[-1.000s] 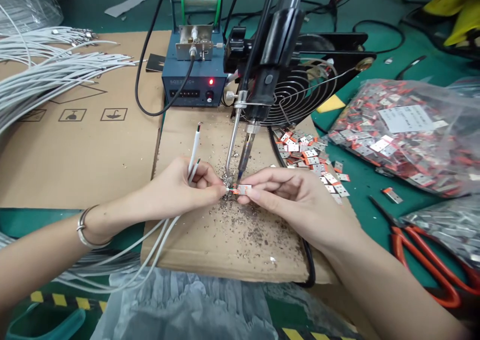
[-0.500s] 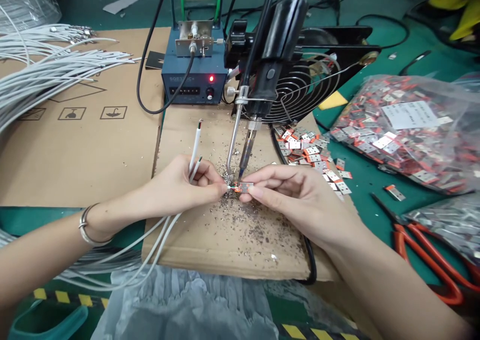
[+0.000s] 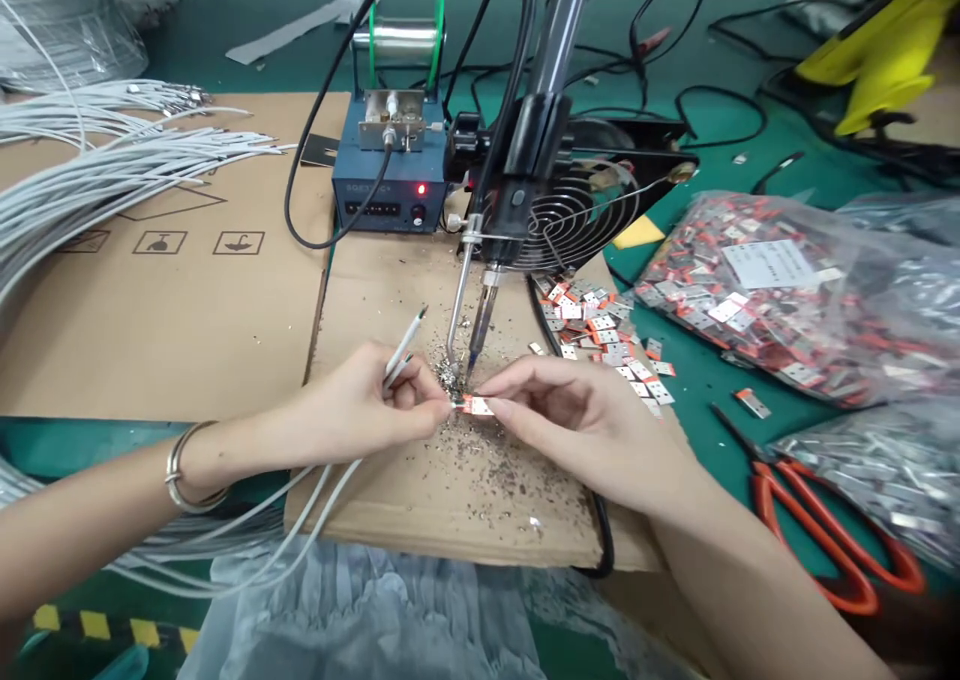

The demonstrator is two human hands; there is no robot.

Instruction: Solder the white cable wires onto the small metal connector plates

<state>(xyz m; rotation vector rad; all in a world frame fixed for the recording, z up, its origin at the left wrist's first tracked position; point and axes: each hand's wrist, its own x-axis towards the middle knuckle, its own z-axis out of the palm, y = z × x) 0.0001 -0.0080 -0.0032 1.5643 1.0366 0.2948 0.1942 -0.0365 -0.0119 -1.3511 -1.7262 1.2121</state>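
Observation:
My right hand (image 3: pixel 577 425) pinches a small USB connector (image 3: pixel 477 406) with an orange-red end between thumb and fingertips. Closed around several white cables (image 3: pixel 405 345), my left hand (image 3: pixel 382 395) holds one cable's end against the connector's orange end. Two other cable tips stick up above the left fingers, and the cables trail down below that hand. Just above the connector is the tip of a soldering iron (image 3: pixel 481 325) clamped on a stand. Beside the iron, a thin metal solder feed tube (image 3: pixel 457 305) points down. Whether the tip touches the connector is hard to tell.
Behind stands a blue solder feeder (image 3: pixel 390 185) carrying a solder spool (image 3: pixel 405 40). A black fan (image 3: pixel 577 215) sits right of it. Loose USB connectors (image 3: pixel 600 325), a bag of connectors (image 3: pixel 750 300) and red-handled scissors (image 3: pixel 817 520) lie right. White cables (image 3: pixel 135 175) cover the left cardboard.
The view has shifted, so the scene sits lower. The connector has turned in my fingers, now showing its white-silver face, and stands a little farther below the iron's tip.

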